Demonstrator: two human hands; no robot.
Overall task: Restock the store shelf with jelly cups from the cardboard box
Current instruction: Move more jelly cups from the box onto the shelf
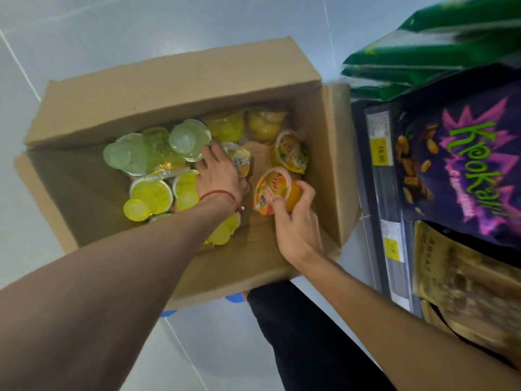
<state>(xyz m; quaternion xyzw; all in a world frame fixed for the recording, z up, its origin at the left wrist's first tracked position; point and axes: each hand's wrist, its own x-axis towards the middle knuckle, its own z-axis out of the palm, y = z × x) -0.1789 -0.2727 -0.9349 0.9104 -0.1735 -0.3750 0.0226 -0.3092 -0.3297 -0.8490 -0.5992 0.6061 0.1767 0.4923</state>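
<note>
Restocking, mid-reach

Right hand (pixel 296 221) curls its fingers round one orange jelly cup (pixel 275 193), tipped sideways with its lid facing upper left, inside the cardboard box (pixel 180 80) at mid-frame. Left hand (pixel 220 176) lies on a second cup (pixel 239 159), and its grip is unclear. Bare box floor lies below the right hand.

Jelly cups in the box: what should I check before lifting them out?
1. Right hand grips the orange jelly cup: ok.
2. Left hand holds a cup: cannot tell; it lies over the other cups.
3. Cardboard box open, flaps clear: ok.
4. Other cups left in the box: ok.
5. Free spot on the shelf: cannot tell; only snack bags show there.
</note>
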